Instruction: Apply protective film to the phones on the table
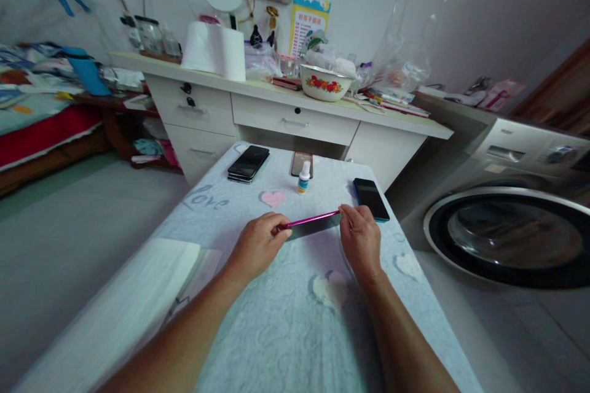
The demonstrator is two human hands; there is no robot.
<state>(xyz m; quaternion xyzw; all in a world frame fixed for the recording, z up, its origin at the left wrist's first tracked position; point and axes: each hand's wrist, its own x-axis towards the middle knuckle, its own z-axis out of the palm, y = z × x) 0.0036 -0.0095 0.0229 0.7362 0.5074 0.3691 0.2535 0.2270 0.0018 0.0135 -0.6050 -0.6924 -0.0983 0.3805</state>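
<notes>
Both hands are clamped on the same thing: left hand (260,242) pinching one end, right hand (362,239) pinching the other, thumbs and fingers closed on a single slim magenta-edged slab (313,219). It's seen nearly edge-on over the middle of the tablecloth (276,301), can't tell if it's touching the cloth.

Count on the table: one stack of dark phones (249,162) at the far left, at least two deep, can't make out the exact number. One little white-capped bottle (303,179), upright, just in front of one flat brownish rectangle (295,163). One black phone (371,199) lying flat just beyond the right hand. One pink heart (273,198) printed on the cloth, too.
</notes>
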